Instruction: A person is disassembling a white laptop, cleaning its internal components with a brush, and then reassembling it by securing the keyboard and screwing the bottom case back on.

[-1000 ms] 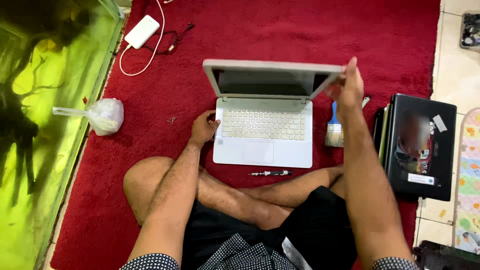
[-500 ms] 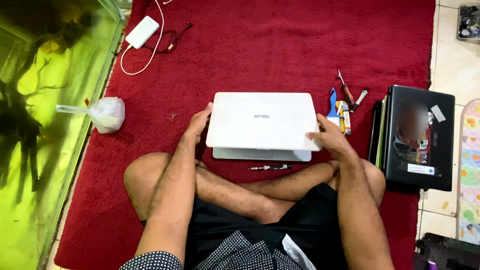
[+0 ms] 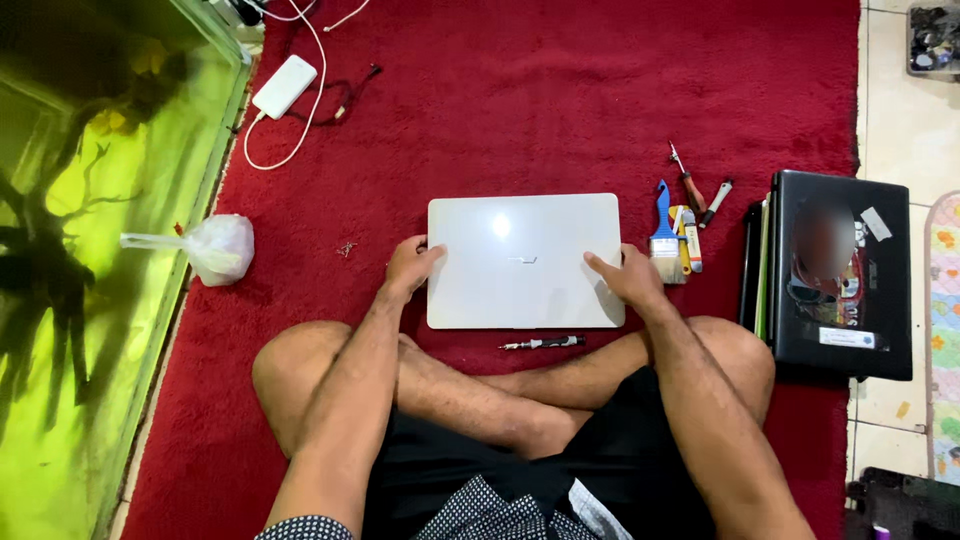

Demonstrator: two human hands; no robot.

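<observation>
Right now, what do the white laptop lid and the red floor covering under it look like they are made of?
White laptop: smooth, glossy shell, probably plastic, possibly painted metal; a bright spot of light reflects off the closed lid between the left hand and the right hand.
Red carpet: soft pile textile, matte, with a fuzzy, mottled surface; the fibre type cannot be told.
</observation>
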